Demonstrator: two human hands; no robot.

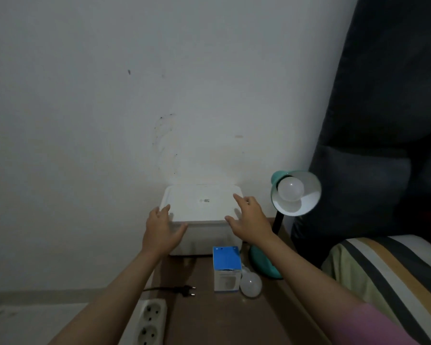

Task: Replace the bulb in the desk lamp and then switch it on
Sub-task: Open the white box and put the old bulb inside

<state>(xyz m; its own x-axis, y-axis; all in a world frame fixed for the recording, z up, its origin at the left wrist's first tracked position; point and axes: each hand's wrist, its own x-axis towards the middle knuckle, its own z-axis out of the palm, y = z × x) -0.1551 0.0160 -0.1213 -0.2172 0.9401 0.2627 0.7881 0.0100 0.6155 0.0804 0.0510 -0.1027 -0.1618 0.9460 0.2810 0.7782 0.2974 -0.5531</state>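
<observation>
A teal desk lamp (264, 260) stands at the right of the brown table (209, 319), its shade (309, 195) tilted toward me with a white bulb (290, 188) screwed in, unlit. A loose white bulb (250, 285) lies beside a blue and white bulb box (227, 268). The lamp's black plug (186, 290) lies unplugged near a white power strip (151, 322). My left hand (161, 230) and my right hand (249, 220) are open, fingers spread, at the left and right edges of a white lidded box (202, 207) against the wall.
A plain white wall (159, 95) rises behind the table. A dark padded headboard (383, 120) and a striped bedcover (388, 275) fill the right side. A pale floor or ledge (35, 319) lies at the lower left.
</observation>
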